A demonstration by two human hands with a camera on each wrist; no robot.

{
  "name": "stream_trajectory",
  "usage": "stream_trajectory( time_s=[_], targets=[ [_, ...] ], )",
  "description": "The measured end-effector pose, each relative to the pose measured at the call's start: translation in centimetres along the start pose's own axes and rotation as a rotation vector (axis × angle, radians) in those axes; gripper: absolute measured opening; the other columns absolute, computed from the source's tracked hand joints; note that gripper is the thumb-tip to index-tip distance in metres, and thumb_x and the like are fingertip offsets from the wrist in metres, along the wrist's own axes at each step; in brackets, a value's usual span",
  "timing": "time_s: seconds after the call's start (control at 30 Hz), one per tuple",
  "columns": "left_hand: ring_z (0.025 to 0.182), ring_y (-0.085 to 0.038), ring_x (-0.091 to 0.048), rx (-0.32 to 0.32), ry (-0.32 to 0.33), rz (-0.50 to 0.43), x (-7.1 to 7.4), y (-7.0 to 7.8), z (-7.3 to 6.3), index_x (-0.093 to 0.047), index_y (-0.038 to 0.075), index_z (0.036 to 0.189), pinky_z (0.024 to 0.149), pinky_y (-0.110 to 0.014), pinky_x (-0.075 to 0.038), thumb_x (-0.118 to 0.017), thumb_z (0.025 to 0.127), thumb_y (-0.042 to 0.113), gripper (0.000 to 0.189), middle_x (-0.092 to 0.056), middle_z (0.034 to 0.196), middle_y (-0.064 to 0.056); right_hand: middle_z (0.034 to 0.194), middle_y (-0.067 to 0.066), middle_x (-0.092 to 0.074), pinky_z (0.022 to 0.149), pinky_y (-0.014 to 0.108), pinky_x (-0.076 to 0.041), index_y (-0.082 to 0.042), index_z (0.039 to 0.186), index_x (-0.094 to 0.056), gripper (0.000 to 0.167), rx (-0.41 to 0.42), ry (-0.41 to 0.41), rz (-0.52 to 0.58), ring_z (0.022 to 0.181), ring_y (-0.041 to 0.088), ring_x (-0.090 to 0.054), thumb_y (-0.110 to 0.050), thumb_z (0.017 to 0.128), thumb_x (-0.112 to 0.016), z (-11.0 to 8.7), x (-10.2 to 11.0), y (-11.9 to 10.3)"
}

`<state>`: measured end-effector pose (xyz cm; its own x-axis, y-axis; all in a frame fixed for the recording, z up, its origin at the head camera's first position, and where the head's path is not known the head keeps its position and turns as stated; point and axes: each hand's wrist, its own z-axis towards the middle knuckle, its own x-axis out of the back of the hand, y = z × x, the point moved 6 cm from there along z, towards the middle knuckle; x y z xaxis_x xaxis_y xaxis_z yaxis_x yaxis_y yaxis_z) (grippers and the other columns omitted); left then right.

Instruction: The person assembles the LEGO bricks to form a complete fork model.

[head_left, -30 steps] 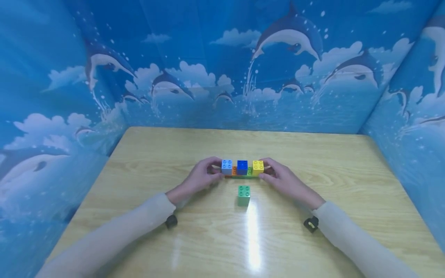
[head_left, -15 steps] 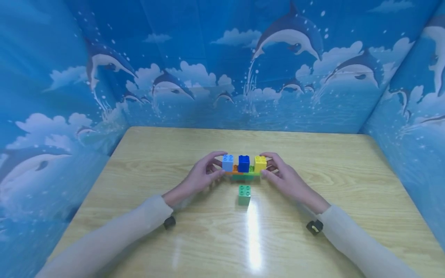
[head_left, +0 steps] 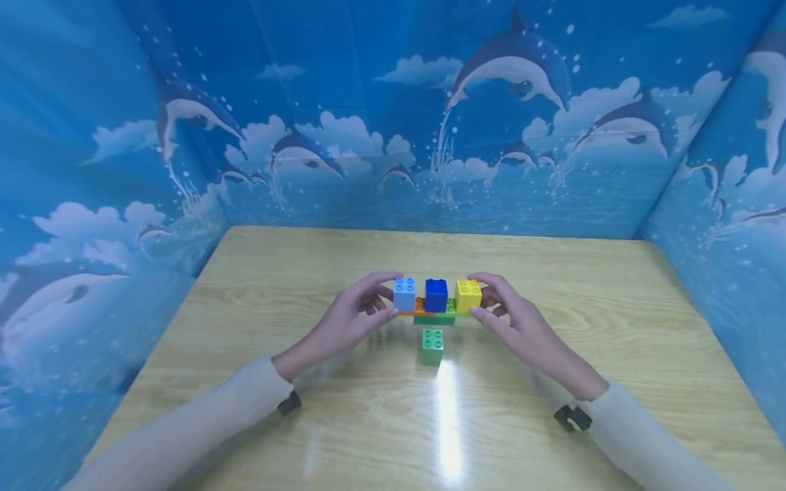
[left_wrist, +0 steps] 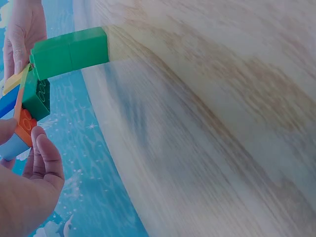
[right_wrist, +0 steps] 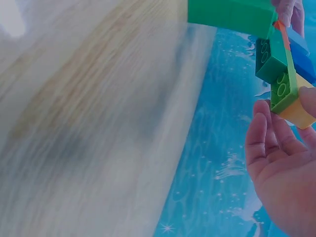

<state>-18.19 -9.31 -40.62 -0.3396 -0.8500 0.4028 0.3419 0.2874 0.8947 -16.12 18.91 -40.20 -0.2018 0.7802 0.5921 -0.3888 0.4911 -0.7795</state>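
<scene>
My left hand (head_left: 353, 314) pinches the left end of a toy-brick assembly, and my right hand (head_left: 522, 324) pinches the right end. Along its top stand a light blue brick (head_left: 404, 294), a dark blue brick (head_left: 436, 296) and a yellow brick (head_left: 469, 295). Under them run a thin orange brick (left_wrist: 25, 123) and a thin lime green brick (right_wrist: 285, 94), joined below by a dark green brick (right_wrist: 271, 60). The assembly is held above the table. Nearer to me, a tall green brick stack (head_left: 432, 348) stands upright on the tabletop, overlapping the assembly in both wrist views.
The wooden table (head_left: 295, 273) has a bright streak of reflected light in front of the green stack. A blue dolphin-print curtain (head_left: 368, 177) rises behind the table and along both sides. Each wrist carries a small black device, such as the one (head_left: 573, 417) on the right.
Both hands have raised the brick assembly off the table and shifted it slightly right and nearer to me. The dark green brick beneath it now shows. The green stack stays in place.
</scene>
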Motion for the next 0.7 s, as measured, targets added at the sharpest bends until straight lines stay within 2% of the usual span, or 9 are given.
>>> stream_trajectory(
  time_s=[0.23,0.4,0.7],
  targets=[
    [0.09,-0.022,-0.069,-0.015,-0.006,-0.002,0.0,1.1,-0.9,-0.059,0.014,0.156,0.076,-0.034,-0.06,-0.079,0.101,0.006,0.059,-0.075,0.118,-0.004,0.115,0.0,-0.073,0.085,0.034,-0.061,-0.013,0.16,-0.049,0.054,0.065,0.023,-0.035,0.103,0.016,-0.068,-0.011,0.109,-0.068,-1.1,0.3,-1.3],
    [0.088,-0.02,-0.068,-0.019,-0.014,0.022,-0.1,1.5,-1.7,-0.06,0.015,0.155,0.074,-0.036,-0.06,-0.081,0.1,0.006,0.059,-0.076,0.116,-0.002,0.115,-0.001,-0.073,0.082,0.034,-0.062,-0.013,0.159,-0.051,0.056,0.092,0.025,-0.041,0.101,0.014,-0.068,-0.009,0.107,-0.071,-1.9,0.2,-1.7],
    [0.087,-0.019,-0.068,-0.009,-0.012,0.029,-0.3,1.6,-2.6,-0.062,0.017,0.153,0.074,-0.036,-0.06,-0.082,0.099,0.007,0.058,-0.076,0.115,-0.001,0.115,-0.002,-0.072,0.081,0.035,-0.062,-0.013,0.158,-0.052,0.055,0.094,0.012,-0.03,0.098,0.013,-0.068,-0.009,0.107,-0.071,-2.6,-0.1,-1.9]
  ],
)
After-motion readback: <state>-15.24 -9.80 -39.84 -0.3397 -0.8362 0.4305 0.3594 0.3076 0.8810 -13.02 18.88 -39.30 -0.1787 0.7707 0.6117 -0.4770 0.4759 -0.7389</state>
